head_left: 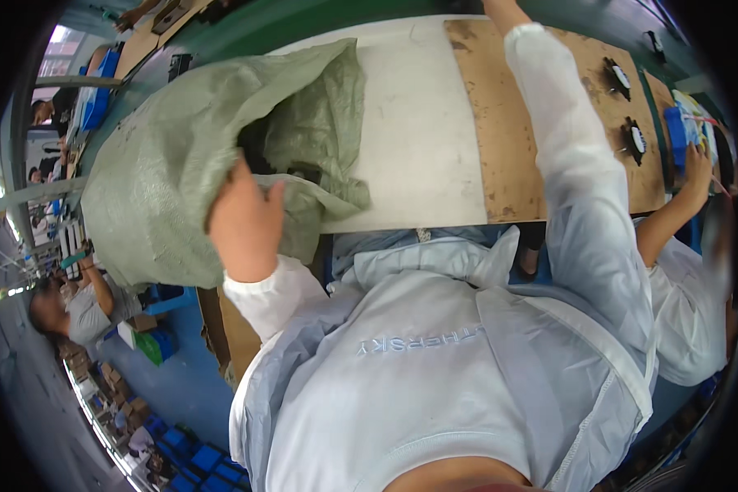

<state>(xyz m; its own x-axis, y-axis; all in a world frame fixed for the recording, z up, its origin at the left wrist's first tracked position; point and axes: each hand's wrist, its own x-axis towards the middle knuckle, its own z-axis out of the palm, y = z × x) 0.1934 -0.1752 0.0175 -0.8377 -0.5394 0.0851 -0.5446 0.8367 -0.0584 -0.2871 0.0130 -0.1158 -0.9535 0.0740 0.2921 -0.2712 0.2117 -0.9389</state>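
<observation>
A large grey-green woven sack (164,156) lies on the left part of the table, its mouth turned toward the right. My left hand (250,225) is at the near rim of that mouth, closed on the sack's edge, with the thumb standing apart. Motion blurs this hand, and its fingertips are partly hidden by the sack. Inside the dark opening, something dark shows that I cannot make out. My right arm stretches far across the table; only the wrist and part of my right hand (503,11) show at the top edge, with the fingers out of the picture.
A white table surface (422,123) meets a worn brown board (500,139). Two black-and-white parts (634,139) lie on the board's right side. A co-worker's hand (697,172) is beside a blue bin (675,135) at the right. Another person (90,307) sits at the left.
</observation>
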